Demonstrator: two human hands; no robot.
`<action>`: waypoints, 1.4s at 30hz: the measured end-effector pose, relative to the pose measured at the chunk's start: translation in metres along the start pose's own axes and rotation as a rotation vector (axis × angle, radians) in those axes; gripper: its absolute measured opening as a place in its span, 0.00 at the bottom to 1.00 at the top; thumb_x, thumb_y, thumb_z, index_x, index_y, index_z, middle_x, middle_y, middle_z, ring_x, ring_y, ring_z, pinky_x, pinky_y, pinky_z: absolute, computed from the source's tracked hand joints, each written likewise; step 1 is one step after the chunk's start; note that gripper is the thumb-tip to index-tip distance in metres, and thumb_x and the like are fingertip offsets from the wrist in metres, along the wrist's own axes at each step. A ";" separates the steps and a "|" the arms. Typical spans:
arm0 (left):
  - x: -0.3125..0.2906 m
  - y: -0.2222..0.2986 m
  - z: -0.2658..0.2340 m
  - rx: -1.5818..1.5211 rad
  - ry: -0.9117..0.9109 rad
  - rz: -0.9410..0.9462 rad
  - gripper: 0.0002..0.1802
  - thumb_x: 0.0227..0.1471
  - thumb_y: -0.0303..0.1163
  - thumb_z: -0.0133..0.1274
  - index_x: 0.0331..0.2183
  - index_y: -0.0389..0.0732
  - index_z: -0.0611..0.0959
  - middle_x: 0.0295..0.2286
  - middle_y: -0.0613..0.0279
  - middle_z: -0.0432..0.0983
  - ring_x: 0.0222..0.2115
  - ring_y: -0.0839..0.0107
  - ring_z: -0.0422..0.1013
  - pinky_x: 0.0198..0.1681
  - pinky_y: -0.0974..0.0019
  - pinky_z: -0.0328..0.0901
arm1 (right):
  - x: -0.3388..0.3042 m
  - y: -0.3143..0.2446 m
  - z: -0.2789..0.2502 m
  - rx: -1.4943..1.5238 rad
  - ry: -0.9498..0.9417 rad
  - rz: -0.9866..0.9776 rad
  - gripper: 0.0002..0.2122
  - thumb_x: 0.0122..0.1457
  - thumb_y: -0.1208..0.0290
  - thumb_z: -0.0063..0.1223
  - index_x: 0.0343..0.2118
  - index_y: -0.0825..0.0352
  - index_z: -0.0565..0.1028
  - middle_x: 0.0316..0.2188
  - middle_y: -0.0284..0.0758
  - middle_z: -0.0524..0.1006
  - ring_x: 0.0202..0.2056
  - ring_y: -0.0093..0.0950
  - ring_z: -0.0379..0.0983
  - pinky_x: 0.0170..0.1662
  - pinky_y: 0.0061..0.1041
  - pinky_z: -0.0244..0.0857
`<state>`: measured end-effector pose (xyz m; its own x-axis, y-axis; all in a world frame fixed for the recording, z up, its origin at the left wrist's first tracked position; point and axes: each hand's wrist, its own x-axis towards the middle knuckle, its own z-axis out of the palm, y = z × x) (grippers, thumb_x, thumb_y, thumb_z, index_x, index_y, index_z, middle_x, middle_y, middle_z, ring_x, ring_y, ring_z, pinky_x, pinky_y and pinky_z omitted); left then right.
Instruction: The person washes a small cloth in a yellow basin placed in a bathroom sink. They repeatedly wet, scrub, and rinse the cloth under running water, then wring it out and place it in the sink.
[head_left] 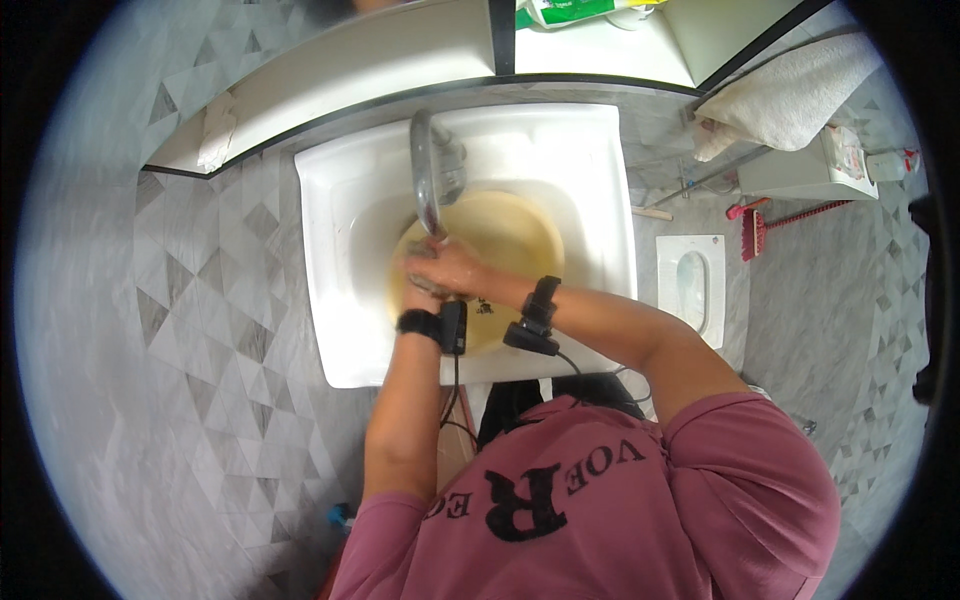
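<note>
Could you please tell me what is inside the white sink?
Inside the sink is a yellow basin. Both hands, together near the end of the faucet, cover part of the basin's left side; whatever lies beneath them is hidden.

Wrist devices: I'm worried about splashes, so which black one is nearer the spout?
The left wrist's device, almost straight below the spout in this view; the right wrist's device sits farther right.

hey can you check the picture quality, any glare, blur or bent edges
Head view: shelf edges bow, and a dark fisheye rim frames everything; head view: the white sink looks bright, nearly washed out; head view: left hand and right hand overlap, finger detail unclear.
</note>
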<state>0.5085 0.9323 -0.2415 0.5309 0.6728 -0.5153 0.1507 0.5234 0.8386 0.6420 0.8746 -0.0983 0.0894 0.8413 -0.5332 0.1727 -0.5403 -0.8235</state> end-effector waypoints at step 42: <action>-0.013 0.002 -0.001 -0.434 0.016 -0.041 0.16 0.61 0.42 0.44 0.44 0.43 0.73 0.43 0.57 0.72 0.43 0.64 0.70 0.45 0.60 0.68 | 0.011 0.035 0.022 0.081 0.206 -0.614 0.12 0.56 0.66 0.51 0.42 0.64 0.76 0.36 0.41 0.76 0.37 0.35 0.73 0.41 0.30 0.67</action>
<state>0.5011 0.9248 -0.2332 0.5185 0.6531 -0.5519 -0.1955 0.7189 0.6671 0.6276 0.8643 -0.1370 0.1852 0.9794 0.0803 0.1782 0.0469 -0.9829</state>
